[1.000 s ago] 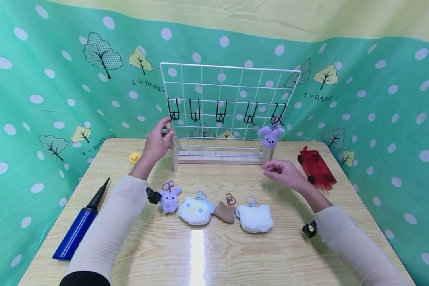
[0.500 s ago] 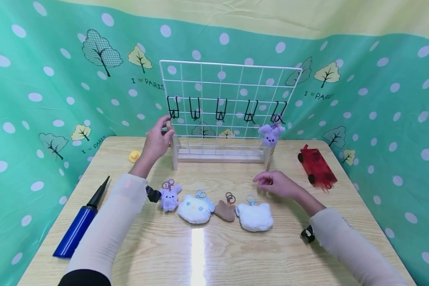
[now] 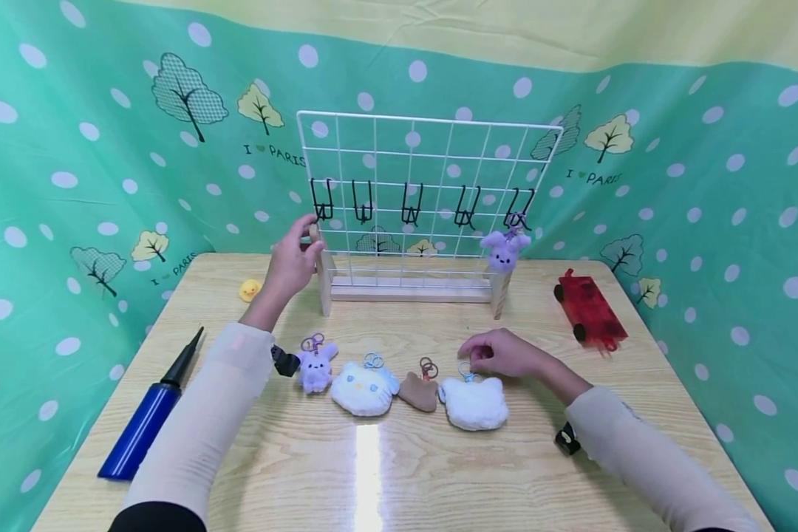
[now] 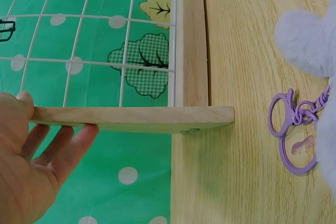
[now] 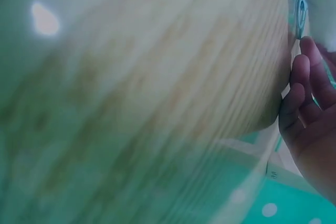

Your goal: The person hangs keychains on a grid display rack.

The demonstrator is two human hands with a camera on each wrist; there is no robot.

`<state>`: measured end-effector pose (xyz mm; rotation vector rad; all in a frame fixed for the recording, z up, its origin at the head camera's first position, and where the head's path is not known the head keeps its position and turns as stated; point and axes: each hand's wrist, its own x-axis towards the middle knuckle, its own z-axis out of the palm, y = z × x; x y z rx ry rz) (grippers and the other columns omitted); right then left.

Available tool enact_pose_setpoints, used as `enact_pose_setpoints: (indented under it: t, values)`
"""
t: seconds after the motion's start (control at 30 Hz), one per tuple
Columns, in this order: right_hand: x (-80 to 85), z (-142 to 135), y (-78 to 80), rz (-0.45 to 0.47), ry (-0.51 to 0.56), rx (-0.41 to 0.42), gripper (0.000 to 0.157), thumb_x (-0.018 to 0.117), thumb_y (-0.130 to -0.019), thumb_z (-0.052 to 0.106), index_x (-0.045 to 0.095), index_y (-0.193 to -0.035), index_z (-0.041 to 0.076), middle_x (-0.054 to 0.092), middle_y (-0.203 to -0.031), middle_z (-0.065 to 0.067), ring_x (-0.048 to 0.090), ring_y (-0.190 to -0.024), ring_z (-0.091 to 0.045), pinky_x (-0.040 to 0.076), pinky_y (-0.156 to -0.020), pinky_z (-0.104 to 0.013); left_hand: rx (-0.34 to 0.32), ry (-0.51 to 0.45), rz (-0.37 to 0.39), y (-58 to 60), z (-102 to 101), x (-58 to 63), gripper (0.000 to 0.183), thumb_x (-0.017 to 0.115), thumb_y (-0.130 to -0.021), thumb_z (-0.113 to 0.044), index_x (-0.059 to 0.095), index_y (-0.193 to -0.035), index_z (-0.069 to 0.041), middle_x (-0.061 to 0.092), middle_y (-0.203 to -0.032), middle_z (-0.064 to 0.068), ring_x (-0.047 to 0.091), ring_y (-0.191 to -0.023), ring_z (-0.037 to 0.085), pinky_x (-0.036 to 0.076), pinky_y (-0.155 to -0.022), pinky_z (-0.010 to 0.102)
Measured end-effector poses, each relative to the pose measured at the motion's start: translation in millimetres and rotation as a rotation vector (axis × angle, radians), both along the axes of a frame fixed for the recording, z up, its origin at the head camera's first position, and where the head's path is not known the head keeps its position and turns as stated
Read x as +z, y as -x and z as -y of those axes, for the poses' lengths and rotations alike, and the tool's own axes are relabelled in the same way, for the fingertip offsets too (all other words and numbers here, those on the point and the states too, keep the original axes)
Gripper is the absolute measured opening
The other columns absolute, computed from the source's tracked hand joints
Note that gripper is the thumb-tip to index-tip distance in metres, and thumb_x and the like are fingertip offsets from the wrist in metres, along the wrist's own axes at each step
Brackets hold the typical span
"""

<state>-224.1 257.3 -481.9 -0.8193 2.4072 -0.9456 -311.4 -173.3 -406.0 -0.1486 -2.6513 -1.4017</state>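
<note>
My left hand grips the left wooden upright of a white wire grid rack, thumb on one side and fingers on the other. Black hooks line the grid; from the rightmost hangs a purple bunny plush keychain. My right hand is over the table at the blue ring of a white plush keychain. Its fingers are loosely bent, with the fingertips right by the ring in the right wrist view. Left of it lie a brown plush keychain, a white cat-face one and a purple bunny one.
A blue air pump with a black nozzle lies along the table's left side. Behind my left forearm sits a small yellow duck. At the right rests a red checked item with black round parts. A green patterned curtain surrounds the table.
My right hand has moved left and toward me, from beside the rack's right foot to the white plush keychain's ring. My left hand has stayed on the rack's upright.
</note>
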Motion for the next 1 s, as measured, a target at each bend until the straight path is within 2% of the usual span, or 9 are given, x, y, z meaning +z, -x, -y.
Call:
enact_pose_setpoints:
  t: [0.3, 0.77, 1.0]
  values:
    - [-0.8, -0.3, -0.8, 0.006, -0.014, 0.029, 0.025, 0.073, -0.092, 0.006, 0.074, -0.117, 0.008, 0.067, -0.081, 0.004, 0.058, -0.073, -0.005, 0.053, -0.068, -0.019, 0.006, 0.002, -0.004, -0.5, -0.3, -0.1, 0.057, 0.050, -0.108, -0.024, 0.028, -0.160, -0.034, 0.046, -0.155, 0.016, 0.057, -0.131, 0.038, 0.064, -0.088, 0.048]
    - [-2.3, 1.4, -1.7, -0.002, -0.055, 0.007, 0.023, 0.073, -0.092, 0.008, 0.077, -0.113, 0.014, 0.064, -0.078, 0.007, 0.055, -0.070, -0.003, 0.051, -0.067, -0.018, 0.004, -0.001, -0.015, -0.5, 0.5, 1.5, 0.057, 0.051, -0.108, -0.023, 0.029, -0.159, -0.032, 0.047, -0.154, 0.018, 0.058, -0.130, 0.040, 0.064, -0.088, 0.047]
    - [-3.9, 1.1, -3.5, -0.020, -0.034, 0.013, 0.021, 0.073, -0.092, 0.008, 0.077, -0.111, 0.014, 0.063, -0.077, 0.007, 0.055, -0.069, -0.004, 0.051, -0.066, -0.019, 0.002, -0.001, -0.010, -2.0, 0.3, 1.9, 0.057, 0.050, -0.108, -0.022, 0.029, -0.160, -0.032, 0.046, -0.155, 0.018, 0.057, -0.131, 0.039, 0.064, -0.089, 0.049]
